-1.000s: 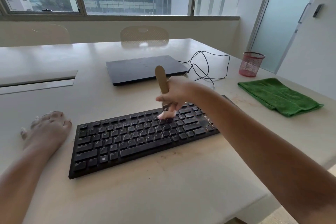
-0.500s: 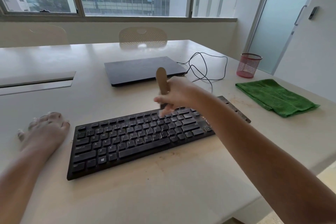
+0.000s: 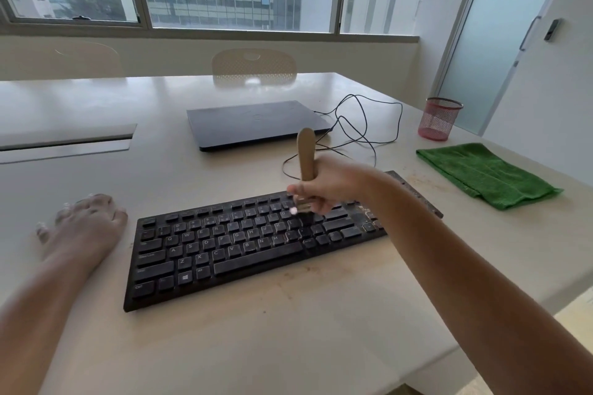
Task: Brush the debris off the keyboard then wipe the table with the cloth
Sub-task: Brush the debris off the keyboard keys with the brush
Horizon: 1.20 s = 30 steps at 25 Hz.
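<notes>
A wooden-handled brush (image 3: 306,159) is gripped upright in the right hand (image 3: 324,184), so its bristles are pressed onto the upper key rows of the keyboard (image 3: 244,244) near the table's (image 3: 288,340) front edge. The left hand (image 3: 85,223) is laid flat, fingers spread, just beside the keyboard's left end, probably for steadiness. The cloth (image 3: 484,173) is kept waiting by the right edge.

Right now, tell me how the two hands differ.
The right hand is curled round the brush handle; the left hand holds nothing, fingers spread. The right hand is raised over the keyboard, at its upper key rows; the left hand rests flat on the table, beside the keyboard's left end. Both are bare.
</notes>
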Available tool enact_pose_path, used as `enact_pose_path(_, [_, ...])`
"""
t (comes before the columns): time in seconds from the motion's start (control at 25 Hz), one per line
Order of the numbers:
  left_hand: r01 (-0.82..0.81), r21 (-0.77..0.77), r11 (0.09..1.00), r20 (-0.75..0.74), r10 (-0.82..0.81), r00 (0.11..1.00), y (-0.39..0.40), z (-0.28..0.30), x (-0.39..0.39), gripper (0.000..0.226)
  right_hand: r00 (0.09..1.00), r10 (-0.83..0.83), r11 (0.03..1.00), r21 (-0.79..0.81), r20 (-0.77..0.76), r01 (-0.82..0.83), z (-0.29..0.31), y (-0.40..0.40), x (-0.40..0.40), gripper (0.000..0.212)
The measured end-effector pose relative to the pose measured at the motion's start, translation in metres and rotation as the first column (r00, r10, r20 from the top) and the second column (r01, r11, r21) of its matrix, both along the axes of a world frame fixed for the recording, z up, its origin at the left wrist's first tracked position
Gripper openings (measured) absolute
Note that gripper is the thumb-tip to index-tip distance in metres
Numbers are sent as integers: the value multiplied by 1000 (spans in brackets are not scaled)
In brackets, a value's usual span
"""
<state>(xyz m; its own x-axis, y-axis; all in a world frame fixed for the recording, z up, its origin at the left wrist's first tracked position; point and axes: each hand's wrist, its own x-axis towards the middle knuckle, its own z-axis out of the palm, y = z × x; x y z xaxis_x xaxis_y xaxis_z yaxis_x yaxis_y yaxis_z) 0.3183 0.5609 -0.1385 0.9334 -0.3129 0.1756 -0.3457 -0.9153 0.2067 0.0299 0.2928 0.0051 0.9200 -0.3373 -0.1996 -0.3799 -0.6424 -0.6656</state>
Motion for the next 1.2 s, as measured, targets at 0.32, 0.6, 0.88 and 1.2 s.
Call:
enact_pose_path(0.32, [-34,31,999,-76,37,996,-10,27,-42,47,997,-79,996,-40,-1,79,1,-7,4,32])
enact_pose_path(0.6, [-69,36,997,-93,72,993,-12,43,-63,47,984,-173,984,-38,44,175,-2,-17,8,38])
enact_pose_path(0.88, [-69,26,997,-104,71,992,-13,47,-68,45,981,-177,984,3,81,177,-1,-19,10,28])
enact_pose_path(1.2, [-73,23,997,-101,75,992,-14,46,-69,45,986,-149,984,-87,77,156,-6,-2,14,22])
